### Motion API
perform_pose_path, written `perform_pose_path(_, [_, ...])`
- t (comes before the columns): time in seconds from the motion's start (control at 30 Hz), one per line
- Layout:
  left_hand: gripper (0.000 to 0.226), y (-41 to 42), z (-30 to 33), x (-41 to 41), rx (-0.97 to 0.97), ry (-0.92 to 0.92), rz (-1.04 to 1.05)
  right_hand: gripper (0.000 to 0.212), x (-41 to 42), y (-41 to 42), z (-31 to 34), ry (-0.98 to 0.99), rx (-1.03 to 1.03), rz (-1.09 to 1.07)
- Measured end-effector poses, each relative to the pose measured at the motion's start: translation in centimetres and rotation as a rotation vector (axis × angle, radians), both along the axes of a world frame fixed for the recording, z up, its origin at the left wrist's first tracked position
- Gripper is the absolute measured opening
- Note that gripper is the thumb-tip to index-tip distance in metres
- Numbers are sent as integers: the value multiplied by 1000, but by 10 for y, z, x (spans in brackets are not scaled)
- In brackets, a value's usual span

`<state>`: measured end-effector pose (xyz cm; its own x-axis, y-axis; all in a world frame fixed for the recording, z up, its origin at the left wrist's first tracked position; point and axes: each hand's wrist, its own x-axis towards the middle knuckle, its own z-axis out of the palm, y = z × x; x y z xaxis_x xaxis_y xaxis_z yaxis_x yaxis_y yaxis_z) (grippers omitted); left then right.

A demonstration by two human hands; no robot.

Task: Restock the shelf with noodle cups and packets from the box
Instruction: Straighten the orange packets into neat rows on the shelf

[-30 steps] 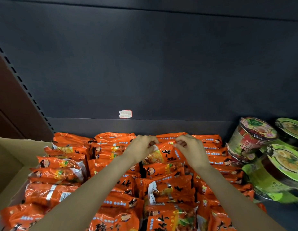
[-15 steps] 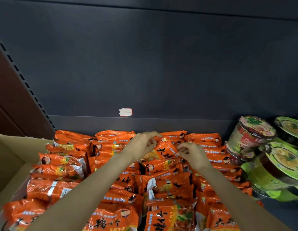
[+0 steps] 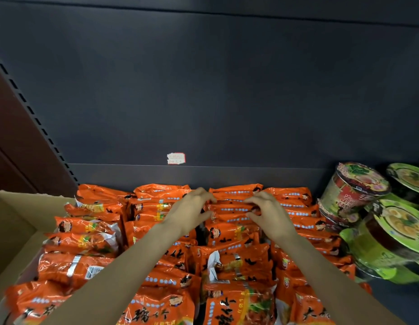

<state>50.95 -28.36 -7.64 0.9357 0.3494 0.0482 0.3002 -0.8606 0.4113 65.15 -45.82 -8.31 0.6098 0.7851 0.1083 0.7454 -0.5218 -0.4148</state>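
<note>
Rows of orange noodle packets fill the dark shelf in front of me. Both hands reach to the far middle row. My left hand grips the left end of one orange packet between thumb and fingers. My right hand pinches the same packet's right end. The packet lies almost flat on the back stack. An open cardboard box stands at the left, its inside mostly hidden. Noodle cups stand on the right of the shelf, a red one and green ones.
A small white and red price sticker sits on the shelf's back panel. A slotted upright and a dark red wall bound the left side. Bare shelf surface shows at the lower right beside the cups.
The packet stood tilted up between my hands; now it has gone back and down onto the rear stack. Both hands moved slightly away from me with it.
</note>
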Motion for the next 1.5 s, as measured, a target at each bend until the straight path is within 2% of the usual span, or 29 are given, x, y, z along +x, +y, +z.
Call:
perform_pose_path(0.07, [39,0,1,1,16,-4,32,38,7,-4,1,-14,2,-31])
perform_pose_path(0.2, [51,-2,-4,7,-29,104,96,41,11,-7,0,2,-140,-20])
perform_pose_path(0.33, [54,-7,-9,14,-221,74,110,23,10,-3,-3,-56,-108,-37])
perform_pose_path(0.43, [50,-11,-12,19,-214,18,105,3,9,-4,-6,-96,-42,-45])
perform_pose_path(0.53, [50,-10,-12,18,-224,10,92,3,5,-8,-12,-150,-12,-51])
perform_pose_path(0.6, [51,-7,-7,17,-158,11,85,12,7,-9,-11,-164,-50,-75])
perform_pose_path(0.73, [59,0,1,17,42,-68,77,65,15,-5,1,-86,-106,-27])
perform_pose_path(0.8, [61,3,0,21,138,-3,-56,81,16,-2,4,-73,-183,17])
perform_pose_path(0.87, [59,5,-1,27,215,108,-171,84,18,1,2,-95,-266,28])
perform_pose_path(0.93, [56,6,-3,31,287,198,-191,83,22,3,0,-141,-317,21])
perform_pose_path(1.03, [55,6,-4,33,384,226,-160,80,25,2,0,-211,-336,3])
perform_pose_path(1.13, [53,2,-2,32,316,199,-159,76,23,0,1,-176,-349,22])
perform_pose_path(1.23, [44,-5,1,21,186,21,-156,64,17,-6,4,-48,-178,21])
perform_pose_path(1.3, [35,-12,3,10,117,-45,-162,44,10,-14,6,-43,-17,-31])
perform_pose_path(1.4, [32,-25,6,-4,46,62,-128,19,-1,-29,6,-31,-13,-40])
perform_pose_path(1.5, [44,-32,2,-11,61,235,-23,23,-9,-38,4,5,-113,37])
